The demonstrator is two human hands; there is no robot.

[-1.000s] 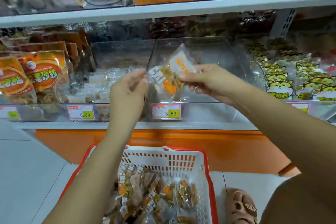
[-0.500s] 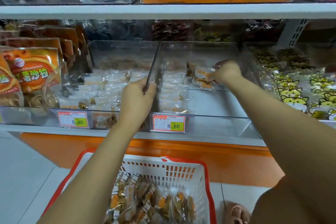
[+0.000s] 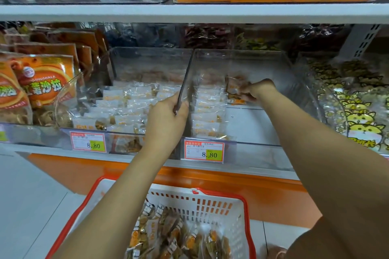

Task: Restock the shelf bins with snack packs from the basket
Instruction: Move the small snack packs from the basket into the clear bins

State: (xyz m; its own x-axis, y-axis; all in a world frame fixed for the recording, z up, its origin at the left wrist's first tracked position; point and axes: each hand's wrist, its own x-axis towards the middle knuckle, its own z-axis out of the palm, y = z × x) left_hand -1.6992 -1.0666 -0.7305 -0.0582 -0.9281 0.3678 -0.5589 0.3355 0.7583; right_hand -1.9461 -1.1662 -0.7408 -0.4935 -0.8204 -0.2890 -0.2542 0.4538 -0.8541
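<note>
Left hand (image 3: 168,115), extended toward 12 o'clock, gripped a divider (image 3: 186,79), fingers curled; right hand (image 3: 257,90), farther out at 1 o'clock, pinched a pack (image 3: 234,86).

Shop, seemingly: price tags (image 3: 203,151), shelf bins (image 3: 252,63)

The left hand (image 3: 166,115) pinches the top edge of the clear wall (image 3: 186,75) between two bins, the wall standing up past its fingertips. The right hand (image 3: 259,90) is deep in the right bin (image 3: 252,126), its fingers curled round a pack (image 3: 233,87). A row of packs (image 3: 207,115) lies between the two hands' fingers, just right of the wall. Well below both wrists, the basket (image 3: 210,194) holds loose packs (image 3: 179,235).
</note>
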